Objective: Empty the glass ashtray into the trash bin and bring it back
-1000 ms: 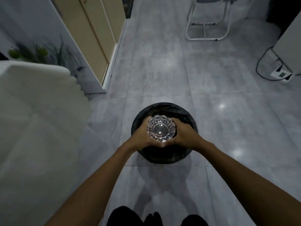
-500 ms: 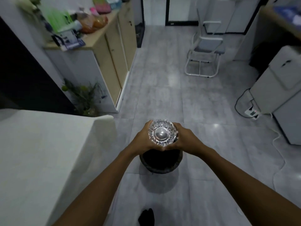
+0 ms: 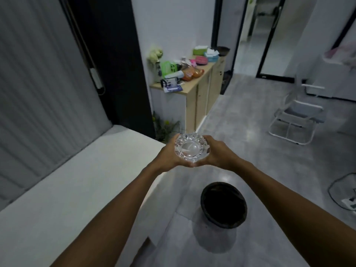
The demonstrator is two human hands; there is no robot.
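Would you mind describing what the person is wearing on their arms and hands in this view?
Nothing that shows: both forearms are bare from the bottom edge of the frame to the wrists, with no sleeves in view. The left hand and right hand are ungloved, and no watch, bracelet or ring is visible, though the picture is dim and slightly blurred.

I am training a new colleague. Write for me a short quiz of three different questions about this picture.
1. True or false: the glass ashtray is held by the left hand and the right hand together.
2. Where does the black trash bin stand? A) on the white table B) on the floor C) on the wooden cabinet
3. Fill in: ash or butts in the ashtray are ____.

Key: 1 true; 2 B; 3 not visible, the bowl looks clear.
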